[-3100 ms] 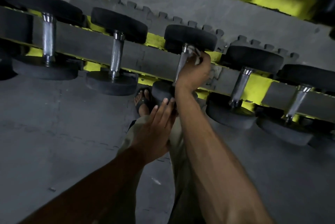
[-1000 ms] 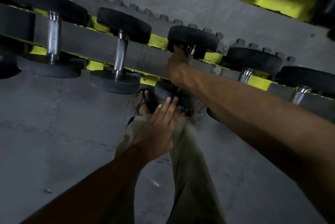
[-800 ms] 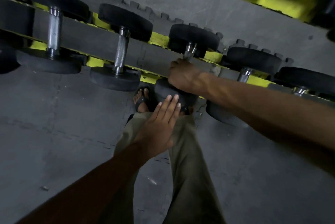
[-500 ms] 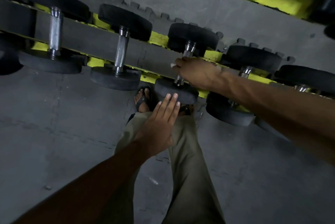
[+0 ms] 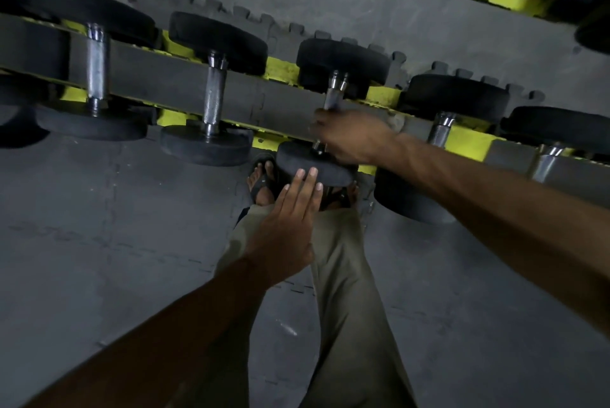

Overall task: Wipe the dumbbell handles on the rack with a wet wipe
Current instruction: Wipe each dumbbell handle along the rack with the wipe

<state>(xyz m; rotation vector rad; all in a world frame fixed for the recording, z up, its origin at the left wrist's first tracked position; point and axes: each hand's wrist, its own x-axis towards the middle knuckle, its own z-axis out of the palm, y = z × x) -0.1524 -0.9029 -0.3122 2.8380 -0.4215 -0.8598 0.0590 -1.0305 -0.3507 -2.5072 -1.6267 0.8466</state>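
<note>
Handle wipe, third dumbbell along the rack.
Left hand (image 5: 284, 229) is laid flat, fingers straight, on the near weight head (image 5: 313, 168); beyond, right hand (image 5: 353, 135) is curled round the handle (image 5: 333, 94). Wipe unseen; full-length, all-round strokes are advised.

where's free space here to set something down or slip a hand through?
Bare floor mat left of the trouser leg, also right of it. Crowded at the rack: right hand grips a dumbbell handle, left hand touches its head.

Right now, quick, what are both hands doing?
Left hand: open, straight fingers against the dumbbell's near weight.
Right hand: curled round the dumbbell handle; wipe not visible.
</note>
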